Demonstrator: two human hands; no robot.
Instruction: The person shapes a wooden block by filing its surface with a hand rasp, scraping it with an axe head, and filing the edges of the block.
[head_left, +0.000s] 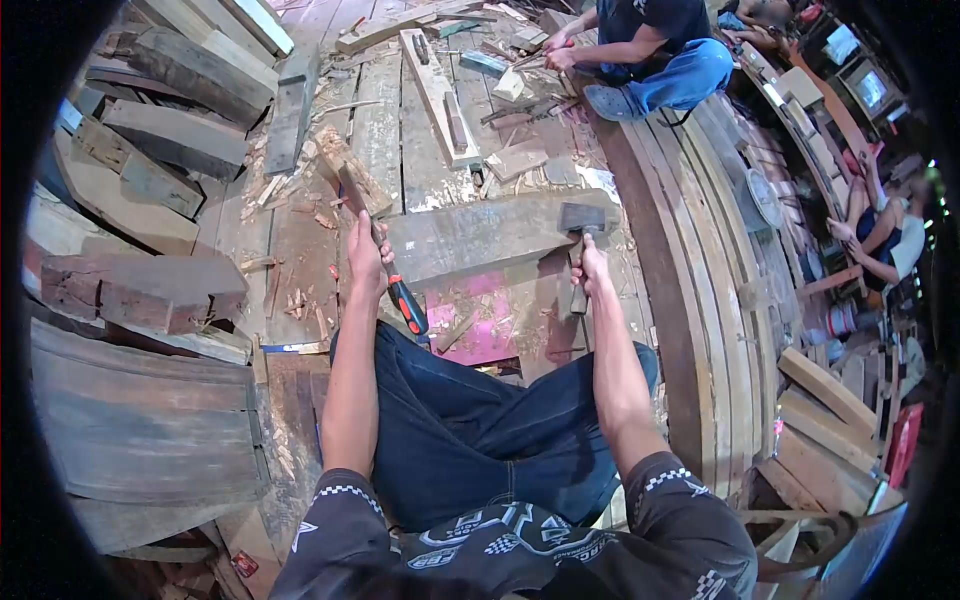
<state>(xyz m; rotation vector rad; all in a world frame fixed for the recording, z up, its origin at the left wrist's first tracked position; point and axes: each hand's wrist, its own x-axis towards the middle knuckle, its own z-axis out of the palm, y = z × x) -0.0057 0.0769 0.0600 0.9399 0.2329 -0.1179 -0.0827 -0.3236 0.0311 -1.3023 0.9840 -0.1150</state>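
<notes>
My left hand (pixel 368 254) is closed round a long chisel (pixel 354 192), whose blade points up and away from me over the left end of a wooden block. Below that hand hangs the chisel's orange and black handle (pixel 408 305). In my right hand (pixel 591 262) is a hammer (pixel 582 217), its dark head raised above the right part of the block. The long grey wooden block (pixel 480 235) lies crosswise in front of my folded legs. Its left end (pixel 350 170) looks freshly cut, with pale chips around it.
Stacked timber (pixel 170 230) fills the left side. Long planks (pixel 690 270) run along the right. A pink sheet (pixel 480 315) with shavings lies before my legs. Another person (pixel 660 60) sits at the top right, hands apart from mine; more people are farther right.
</notes>
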